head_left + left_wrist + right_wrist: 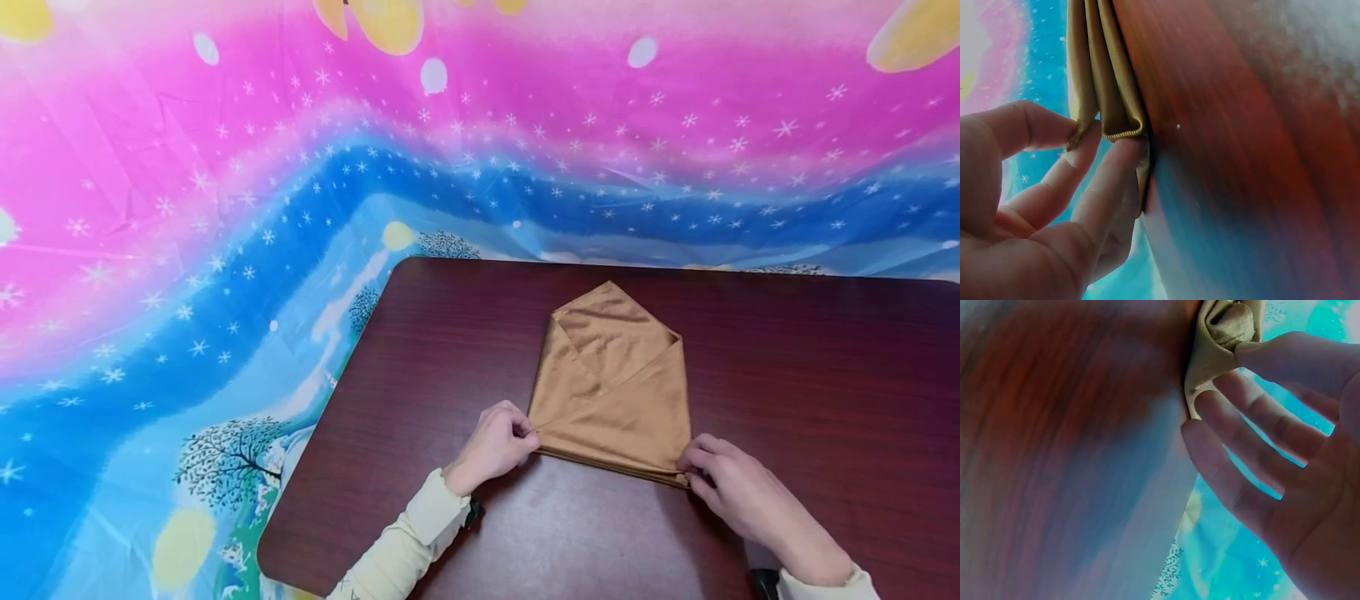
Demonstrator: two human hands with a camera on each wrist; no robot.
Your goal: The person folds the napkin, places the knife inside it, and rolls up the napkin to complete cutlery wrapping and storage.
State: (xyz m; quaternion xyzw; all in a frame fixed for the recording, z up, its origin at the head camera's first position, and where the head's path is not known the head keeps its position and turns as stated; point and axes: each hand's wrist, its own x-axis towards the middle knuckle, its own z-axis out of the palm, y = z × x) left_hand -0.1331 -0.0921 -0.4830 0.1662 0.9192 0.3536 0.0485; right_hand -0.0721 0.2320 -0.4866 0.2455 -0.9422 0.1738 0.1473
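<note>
A golden-brown cloth (630, 408) lies folded on the table in several layers, its far end drawn to a point like an envelope flap. At its near left corner, my left hand (493, 446) pinches the upper layer between thumb and index finger. In the left wrist view another finger touches the stitched hem of the lower folds (1122, 132). My right hand (738, 492) holds the near right corner, with the thumb on the bunched cloth (1232, 328) and the other fingers spread below, tips close over the table.
The dark reddish-brown table (375, 417) has rounded corners, with its left edge sloping toward me. Behind and to the left hangs a pink and blue printed fabric backdrop (225, 208) with snowflakes and trees. Light sleeves (412, 533) cover my forearms.
</note>
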